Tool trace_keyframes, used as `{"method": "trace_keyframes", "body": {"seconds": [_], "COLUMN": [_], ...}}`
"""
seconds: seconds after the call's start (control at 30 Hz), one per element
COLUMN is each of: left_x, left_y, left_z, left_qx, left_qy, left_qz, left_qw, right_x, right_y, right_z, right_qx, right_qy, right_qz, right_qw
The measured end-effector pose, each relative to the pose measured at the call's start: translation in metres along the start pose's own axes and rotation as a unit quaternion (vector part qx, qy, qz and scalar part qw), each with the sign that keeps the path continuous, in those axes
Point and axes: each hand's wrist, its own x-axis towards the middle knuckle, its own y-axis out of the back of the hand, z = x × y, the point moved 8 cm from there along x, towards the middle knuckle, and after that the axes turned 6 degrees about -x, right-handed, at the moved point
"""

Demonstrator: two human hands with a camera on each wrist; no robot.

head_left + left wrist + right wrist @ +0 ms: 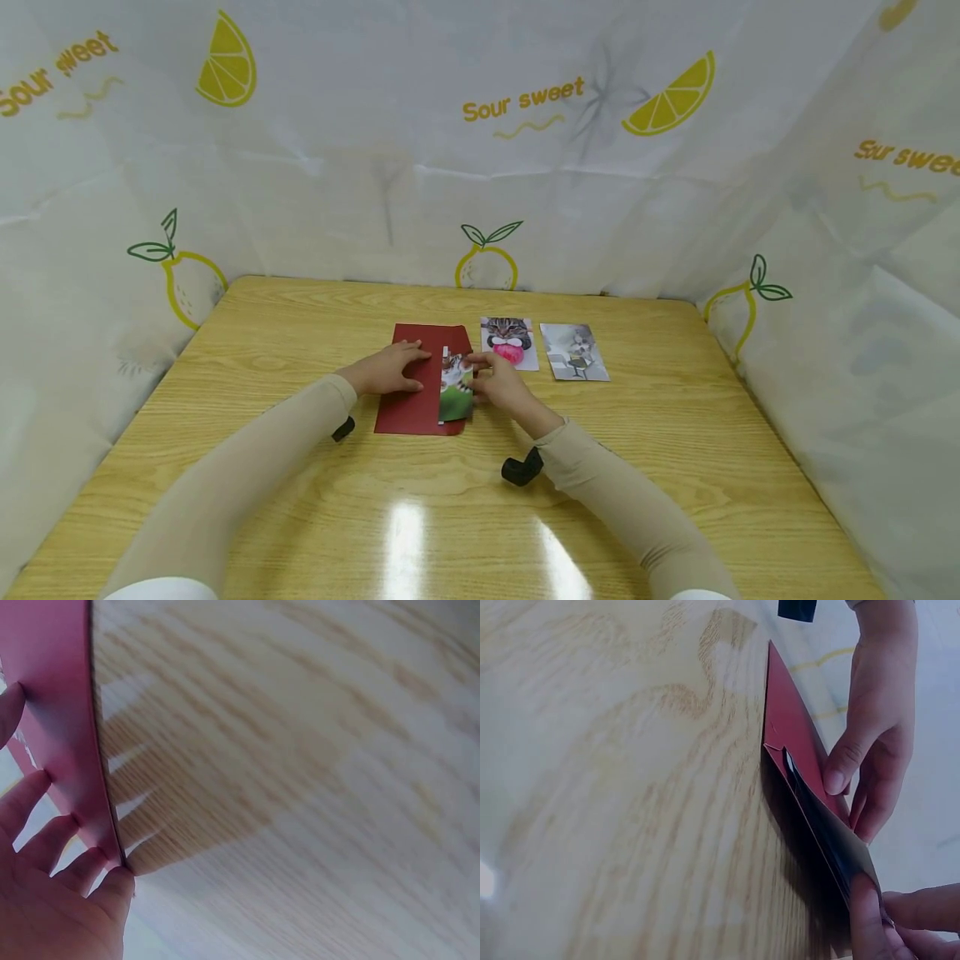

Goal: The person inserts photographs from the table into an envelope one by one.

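A red paper envelope (408,404) lies on the table, its opening toward the right. My left hand (386,369) rests on it with fingers spread; in the left wrist view the fingertips (79,859) press its red surface near the edge. A photo card (455,398) with an animal on green overlaps the envelope's right part. My right hand (502,387) pinches that card's right edge. In the right wrist view the card's dark side (836,829) slants up from the envelope's mouth, with the thumb and fingers gripping its outer end.
Just right of the envelope lies a cat picture card (525,358) with a pink ball. Beside it is a pale grey picture card (558,362). Black wrist cameras (521,468) hang under both forearms. A white printed curtain (337,208) stands behind the wooden table (300,500).
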Motion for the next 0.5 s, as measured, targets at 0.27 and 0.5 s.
{"method": "trace_keyframes", "body": {"seconds": [0.27, 0.5], "left_x": [-0.0002, 0.0021], "left_y": [-0.0003, -0.0011], "left_z": [-0.0004, -0.0017], "left_qx": [0.001, 0.0], "left_qy": [0.003, 0.004], "left_qz": [-0.004, -0.006], "left_qw": [1.0, 1.0], "right_x": [0.0021, 0.0035], "right_y": [0.0001, -0.0031], "right_z": [-0.0044, -0.0069], "right_qx": [-0.026, -0.028], "right_qy": [0.008, -0.002], "right_qz": [0.002, 0.004], "right_qw": [1.0, 1.0]}}
